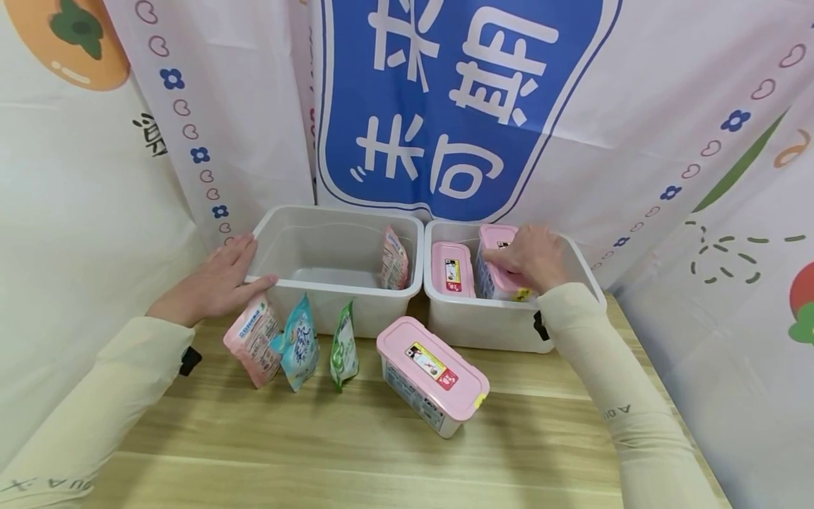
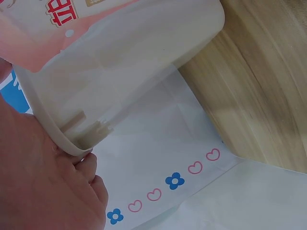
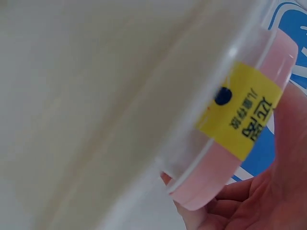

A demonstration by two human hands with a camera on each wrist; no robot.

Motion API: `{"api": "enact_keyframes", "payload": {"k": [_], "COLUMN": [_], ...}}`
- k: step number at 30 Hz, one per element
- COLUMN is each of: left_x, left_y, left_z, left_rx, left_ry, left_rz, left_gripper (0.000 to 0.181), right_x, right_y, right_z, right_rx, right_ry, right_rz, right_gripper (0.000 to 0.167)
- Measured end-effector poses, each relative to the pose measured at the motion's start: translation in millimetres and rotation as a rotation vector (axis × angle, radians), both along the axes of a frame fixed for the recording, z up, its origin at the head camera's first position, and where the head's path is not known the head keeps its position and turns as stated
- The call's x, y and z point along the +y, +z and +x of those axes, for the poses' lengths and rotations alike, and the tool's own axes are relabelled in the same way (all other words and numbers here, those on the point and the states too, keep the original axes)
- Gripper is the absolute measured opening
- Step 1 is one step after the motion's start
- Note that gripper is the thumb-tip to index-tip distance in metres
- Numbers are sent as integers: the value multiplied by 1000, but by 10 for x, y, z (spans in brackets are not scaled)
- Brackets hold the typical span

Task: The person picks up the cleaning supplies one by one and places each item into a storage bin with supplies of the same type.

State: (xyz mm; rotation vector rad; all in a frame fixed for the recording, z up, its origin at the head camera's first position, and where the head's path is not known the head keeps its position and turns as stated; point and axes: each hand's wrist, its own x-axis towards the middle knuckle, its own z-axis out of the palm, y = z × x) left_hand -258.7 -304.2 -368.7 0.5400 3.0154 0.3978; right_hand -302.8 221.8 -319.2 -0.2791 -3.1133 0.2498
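Note:
My left hand (image 1: pixel 213 279) holds the front left corner of the left grey bin (image 1: pixel 337 288); in the left wrist view its fingers (image 2: pixel 86 167) curl at the rim. My right hand (image 1: pixel 537 256) grips a pink-lidded box (image 1: pixel 506 283) across its lid, inside the right grey bin (image 1: pixel 483 325). This box stands higher than another pink-lidded box (image 1: pixel 453 258) to its left. In the right wrist view, a yellow sticker (image 3: pixel 242 110) shows on the gripped box's end. How far its base is from the bin floor is hidden.
A pink pouch (image 1: pixel 394 260) stands inside the left bin. Before that bin stand a pink pouch (image 1: pixel 256 343), a blue pouch (image 1: pixel 299 345) and a green-white pouch (image 1: pixel 344 348). Another pink-lidded box (image 1: pixel 434 371) sits angled on the wooden table (image 1: pixel 286 452). Printed cloth (image 1: pixel 254 106) hangs behind.

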Motion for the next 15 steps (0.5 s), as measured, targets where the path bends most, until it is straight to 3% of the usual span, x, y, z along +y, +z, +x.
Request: {"api": "enact_keyframes", "payload": {"k": [7,15], "left_x": [6,1], "left_y": [13,-2], "left_z": [6,0], "left_rx": [-1,3], "left_ry": [-1,-1], "left_rz": [0,-6], "left_gripper": [96,96], "right_x": [-9,-6], "right_y": [-71,-134], "right_z": [-7,-10], "right_rx": [-8,-9], "right_ry": [15,1], "right_rz": [64,2], "right_gripper": [71,66]}}
